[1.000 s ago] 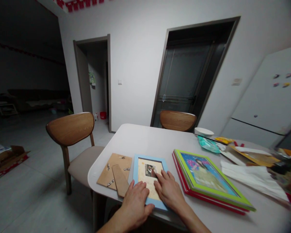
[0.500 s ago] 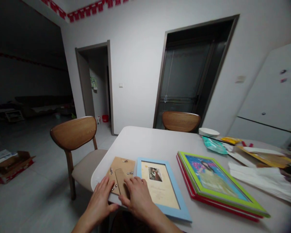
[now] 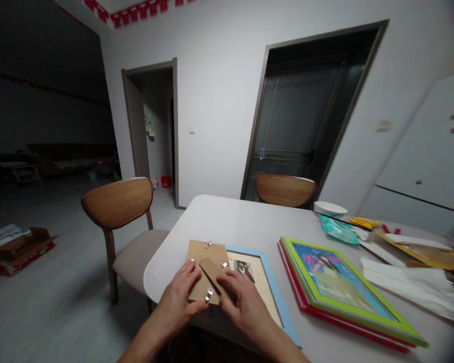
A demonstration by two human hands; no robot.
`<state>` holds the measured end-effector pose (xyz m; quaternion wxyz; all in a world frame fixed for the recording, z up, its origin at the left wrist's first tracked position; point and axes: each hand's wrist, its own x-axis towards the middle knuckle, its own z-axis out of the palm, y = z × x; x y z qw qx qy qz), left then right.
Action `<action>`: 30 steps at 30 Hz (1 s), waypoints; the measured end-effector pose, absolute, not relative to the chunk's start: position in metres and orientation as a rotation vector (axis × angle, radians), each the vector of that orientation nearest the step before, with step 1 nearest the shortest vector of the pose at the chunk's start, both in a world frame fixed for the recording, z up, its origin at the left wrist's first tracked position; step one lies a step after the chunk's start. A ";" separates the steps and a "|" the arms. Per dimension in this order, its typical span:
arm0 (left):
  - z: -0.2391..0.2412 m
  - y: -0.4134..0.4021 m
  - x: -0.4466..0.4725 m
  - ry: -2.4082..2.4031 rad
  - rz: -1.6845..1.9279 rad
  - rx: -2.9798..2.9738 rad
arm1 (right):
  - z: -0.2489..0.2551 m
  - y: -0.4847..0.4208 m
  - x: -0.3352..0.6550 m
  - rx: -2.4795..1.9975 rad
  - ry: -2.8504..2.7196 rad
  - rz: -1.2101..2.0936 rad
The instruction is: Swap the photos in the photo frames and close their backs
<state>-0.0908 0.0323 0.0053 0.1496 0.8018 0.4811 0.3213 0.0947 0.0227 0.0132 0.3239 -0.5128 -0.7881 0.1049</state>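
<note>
Both hands hold a brown picture frame backing board (image 3: 196,249) by its sides. On its upward face sit several small metal clips and a narrow brown stand leg (image 3: 211,270). My left hand (image 3: 177,295) is closed on the left edge, thumb at the near side. My right hand (image 3: 245,302) grips the right edge, its fingers against the stand leg. The board's right side overlaps a light blue picture frame (image 3: 274,285), which lies on the table with a cream mat and a small photo (image 3: 243,269). My right hand hides part of that frame.
Right of the blue frame, a green picture frame (image 3: 340,282) lies stacked on a red one (image 3: 306,306). White paper (image 3: 412,287), a teal packet (image 3: 338,229) and a white bowl (image 3: 330,208) are farther right on the white table (image 3: 227,217). A wooden chair (image 3: 119,201) stands left.
The backing board has moved right, from beside the blue frame to over its left side, both hands moving with it. It has also turned slightly. The view has shifted a little.
</note>
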 end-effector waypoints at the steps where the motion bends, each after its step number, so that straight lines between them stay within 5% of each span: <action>1: 0.006 0.032 -0.079 1.346 0.893 2.311 | 0.012 0.021 0.107 -1.386 -2.058 0.265; 9: -0.007 0.033 -0.016 1.243 0.757 2.388 | -0.013 0.016 0.168 -1.694 -2.030 0.160; 30: -0.007 0.020 -0.021 1.228 0.668 2.423 | 0.000 0.003 0.169 -1.716 -2.078 0.277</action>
